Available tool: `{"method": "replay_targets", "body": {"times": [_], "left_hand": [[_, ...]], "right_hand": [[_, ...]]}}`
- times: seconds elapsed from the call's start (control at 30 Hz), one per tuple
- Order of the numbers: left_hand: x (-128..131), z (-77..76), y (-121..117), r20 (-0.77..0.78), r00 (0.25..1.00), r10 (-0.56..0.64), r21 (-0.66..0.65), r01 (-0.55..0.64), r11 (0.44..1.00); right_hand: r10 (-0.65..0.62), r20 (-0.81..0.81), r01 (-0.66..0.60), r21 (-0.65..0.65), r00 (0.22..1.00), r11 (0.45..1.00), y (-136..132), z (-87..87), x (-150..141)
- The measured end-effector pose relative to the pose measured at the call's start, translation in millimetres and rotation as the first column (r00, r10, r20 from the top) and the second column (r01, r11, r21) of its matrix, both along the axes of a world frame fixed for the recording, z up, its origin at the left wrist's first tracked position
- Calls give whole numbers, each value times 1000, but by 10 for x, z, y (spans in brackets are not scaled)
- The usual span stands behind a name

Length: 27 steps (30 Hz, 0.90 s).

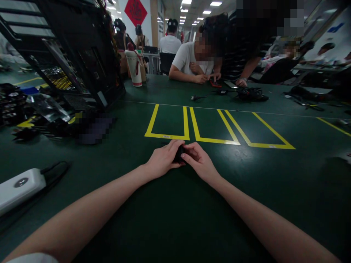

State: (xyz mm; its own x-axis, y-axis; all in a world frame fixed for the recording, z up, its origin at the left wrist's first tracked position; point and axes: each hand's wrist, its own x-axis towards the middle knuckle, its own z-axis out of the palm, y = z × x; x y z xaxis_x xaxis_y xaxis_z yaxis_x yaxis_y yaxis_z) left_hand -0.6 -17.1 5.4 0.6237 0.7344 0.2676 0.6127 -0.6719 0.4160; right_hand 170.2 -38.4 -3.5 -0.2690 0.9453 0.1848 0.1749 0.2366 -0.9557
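A small black object (pixel 179 155) sits between my two hands, just above or on the green tabletop; its kind cannot be made out because fingers cover most of it. My left hand (pixel 166 156) is closed around its left side, fingers curled over the top and thumb below. From the right, my right hand (pixel 199 157) pinches the same object, its thumb at the near face and the fingers bent behind. Both hands are close to the near edge of yellow tape rectangles (pixel 166 137) marked on the table.
On the left stands an open black computer case (pixel 90 54), with a plastic bottle (pixel 48 106) and dark parts beside it. A white power strip (pixel 22 188) lies at the near left. A cup (pixel 134 68), cables (pixel 251 94) and co-workers (pixel 183 60) are across the table.
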Motion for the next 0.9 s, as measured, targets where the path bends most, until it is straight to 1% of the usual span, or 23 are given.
{"method": "replay_targets", "body": {"times": [0.27, 0.37, 0.53, 0.73, 0.9], "left_hand": [[9, 0, -27, 1, 1000, 23, -6, -23, 1000], [4, 4, -36, -8, 1000, 30, 9, -30, 1000], [9, -14, -27, -23, 999, 36, 46, -35, 998], [4, -22, -10, -14, 1000, 18, 51, -17, 999], [-15, -10, -11, -11, 1000, 9, 39, -8, 999]], "right_hand": [[-11, 92, 11, -2, 996, 1000, -38, 41, 0], [13, 67, -12, -14, 998, 1000, -47, 43, 5], [48, -28, -50, -49, 998, 998, -49, 37, -4], [1, -65, -5, -57, 998, 998, -11, 26, -7], [-15, -53, 9, -115, 998, 993, -8, 54, -8]]}}
